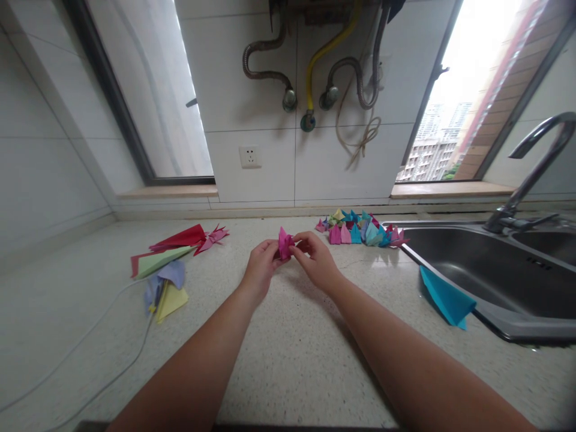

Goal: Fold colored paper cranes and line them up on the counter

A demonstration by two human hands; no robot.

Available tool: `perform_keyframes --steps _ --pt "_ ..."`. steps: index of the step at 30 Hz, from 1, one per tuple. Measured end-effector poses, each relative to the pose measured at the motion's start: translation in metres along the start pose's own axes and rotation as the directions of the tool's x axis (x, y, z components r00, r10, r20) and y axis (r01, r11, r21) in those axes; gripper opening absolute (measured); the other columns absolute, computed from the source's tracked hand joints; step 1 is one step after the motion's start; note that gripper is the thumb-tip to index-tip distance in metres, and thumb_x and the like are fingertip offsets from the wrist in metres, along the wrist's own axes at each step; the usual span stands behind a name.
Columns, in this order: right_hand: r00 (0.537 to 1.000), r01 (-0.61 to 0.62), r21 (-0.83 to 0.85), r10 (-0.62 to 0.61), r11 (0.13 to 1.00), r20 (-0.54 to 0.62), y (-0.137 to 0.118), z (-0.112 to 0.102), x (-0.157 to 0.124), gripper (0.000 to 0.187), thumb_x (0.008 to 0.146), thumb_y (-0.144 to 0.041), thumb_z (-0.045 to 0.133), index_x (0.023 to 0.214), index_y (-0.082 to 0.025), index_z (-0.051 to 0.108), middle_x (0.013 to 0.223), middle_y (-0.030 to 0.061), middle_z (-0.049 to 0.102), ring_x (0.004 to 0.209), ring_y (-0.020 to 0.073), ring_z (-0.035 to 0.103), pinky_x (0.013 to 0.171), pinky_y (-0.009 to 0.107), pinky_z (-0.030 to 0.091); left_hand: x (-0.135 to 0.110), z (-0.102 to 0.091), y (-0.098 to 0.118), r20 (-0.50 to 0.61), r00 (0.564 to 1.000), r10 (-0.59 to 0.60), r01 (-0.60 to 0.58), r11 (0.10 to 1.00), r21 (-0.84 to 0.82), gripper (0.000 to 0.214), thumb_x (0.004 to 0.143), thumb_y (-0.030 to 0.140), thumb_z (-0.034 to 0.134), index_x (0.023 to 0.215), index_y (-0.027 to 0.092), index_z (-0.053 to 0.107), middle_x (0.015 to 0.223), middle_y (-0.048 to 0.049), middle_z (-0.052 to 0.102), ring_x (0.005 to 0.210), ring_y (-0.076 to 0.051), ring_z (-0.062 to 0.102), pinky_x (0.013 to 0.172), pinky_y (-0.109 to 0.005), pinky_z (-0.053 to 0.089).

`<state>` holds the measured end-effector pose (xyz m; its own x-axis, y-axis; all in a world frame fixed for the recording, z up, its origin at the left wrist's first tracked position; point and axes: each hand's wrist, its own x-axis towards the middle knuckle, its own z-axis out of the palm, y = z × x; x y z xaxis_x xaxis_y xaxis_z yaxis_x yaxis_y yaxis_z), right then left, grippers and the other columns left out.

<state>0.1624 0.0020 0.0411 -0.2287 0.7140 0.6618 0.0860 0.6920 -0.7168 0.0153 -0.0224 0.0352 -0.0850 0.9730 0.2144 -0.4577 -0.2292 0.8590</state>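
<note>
Both the left hand [261, 264] and right hand [316, 255] are pinching a pink paper piece [285, 243] mid-fold above the surface [288, 360], each grip closed on it; the next crease likely calls for steady fingertip pressure.

Both forearms and hands [288, 261] bare, sleeveless.

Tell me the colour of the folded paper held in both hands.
Magenta pink folded paper, seen in the head view.

Sink [495, 264] right of counter [288, 360] (recessed).
</note>
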Motion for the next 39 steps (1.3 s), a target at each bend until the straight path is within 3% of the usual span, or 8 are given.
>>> perform_keyframes --steps 4,8,14,22,25,29,34,39 --pt "0.999 -0.041 0.014 0.041 0.999 -0.032 0.004 0.000 0.002 0.016 0.085 -0.029 0.066 0.098 -0.022 0.060 0.096 0.0035 0.062 0.074 0.0142 0.057 0.068 0.030 0.049 -0.001 0.002 0.001 -0.002 1.000 -0.002 0.002 1.000 0.017 0.021 0.078 0.033 0.070 0.087 0.014 0.069 0.085 -0.0056 0.070 0.078 -0.014 0.065 0.081 -0.030 0.053" --pt "0.999 0.026 -0.045 -0.028 0.999 -0.031 0.002 -0.005 0.004 0.017 0.085 -0.029 0.066 0.100 -0.022 0.063 0.099 0.0046 0.061 0.078 0.0148 0.056 0.070 0.030 0.048 -0.001 0.003 0.003 0.006 1.000 0.007 -0.007 0.997 0.079 0.023 0.077 0.036 0.071 0.085 0.014 0.070 0.082 -0.0055 0.070 0.077 -0.015 0.065 0.080 -0.030 0.053" --pt "0.992 0.123 -0.160 -0.121 0.979 0.022 -0.009 -0.015 0.007 0.009 0.088 -0.027 0.061 0.094 -0.023 0.066 0.082 0.0022 0.058 0.074 0.0153 0.054 0.068 0.030 0.045 0.000 -0.001 0.002 -0.010 0.999 0.044 -0.040 0.970 0.239 0.027 0.078 0.040 0.070 0.087 0.014 0.071 0.086 -0.0066 0.071 0.078 -0.016 0.066 0.073 -0.028 0.053" --pt "0.988 0.112 -0.189 -0.089 0.976 0.126 -0.022 -0.026 0.010 0.013 0.090 -0.030 0.058 0.095 -0.023 0.067 0.083 0.0029 0.064 0.075 0.0157 0.058 0.069 0.030 0.047 0.001 -0.006 -0.004 0.043 0.994 0.103 -0.112 0.917 0.384 0.039 0.079 0.049 0.068 0.099 0.016 0.073 0.096 -0.0094 0.072 0.084 -0.020 0.066 0.068 -0.028 0.053" --pt "0.989 0.096 -0.211 -0.069 0.973 0.128 -0.025 -0.029 0.012 0.013 0.090 -0.032 0.058 0.092 -0.023 0.067 0.083 0.0033 0.065 0.075 0.0161 0.059 0.070 0.031 0.047 0.003 -0.007 -0.006 0.008 0.996 0.094 -0.090 0.921 0.380 0.042 0.080 0.051 0.065 0.102 0.016 0.072 0.095 -0.0097 0.071 0.082 -0.019 0.064 0.065 -0.027 0.053" --pt "0.997 0.068 -0.250 -0.061 0.966 0.037 -0.023 -0.046 0.020 0.014 0.090 -0.032 0.058 0.092 -0.022 0.066 0.083 0.0037 0.068 0.075 0.0164 0.062 0.071 0.031 0.048 0.006 -0.010 -0.009 -0.076 0.995 0.061 -0.028 0.926 0.377 0.048 0.080 0.053 0.060 0.106 0.015 0.070 0.090 -0.0093 0.067 0.076 -0.017 0.061 0.060 -0.025 0.051" --pt "0.985 0.014 -0.435 -0.087 0.900 -0.148 -0.007 -0.092 0.029 0.016 0.089 -0.034 0.058 0.090 -0.021 0.067 0.080 0.0029 0.069 0.072 0.0161 0.063 0.070 0.030 0.048 0.009 -0.017 -0.015 -0.028 0.998 0.062 -0.041 0.876 0.481 0.046 0.085 0.051 0.054 0.106 0.014 0.070 0.088 -0.0086 0.064 0.076 -0.017 0.057 0.056 -0.024 0.047" --pt "0.931 -0.214 -0.596 -0.022 0.774 -0.363 0.026 -0.143 0.025 0.019 0.086 -0.035 0.058 0.090 -0.021 0.069 0.078 0.0027 0.071 0.073 0.0182 0.065 0.075 0.031 0.048 0.012 -0.021 -0.022 0.016 0.999 0.046 -0.048 0.843 0.536 0.043 0.087 0.049 0.052 0.103 0.014 0.070 0.087 -0.0080 0.062 0.075 -0.016 0.055 0.055 -0.024 0.044"
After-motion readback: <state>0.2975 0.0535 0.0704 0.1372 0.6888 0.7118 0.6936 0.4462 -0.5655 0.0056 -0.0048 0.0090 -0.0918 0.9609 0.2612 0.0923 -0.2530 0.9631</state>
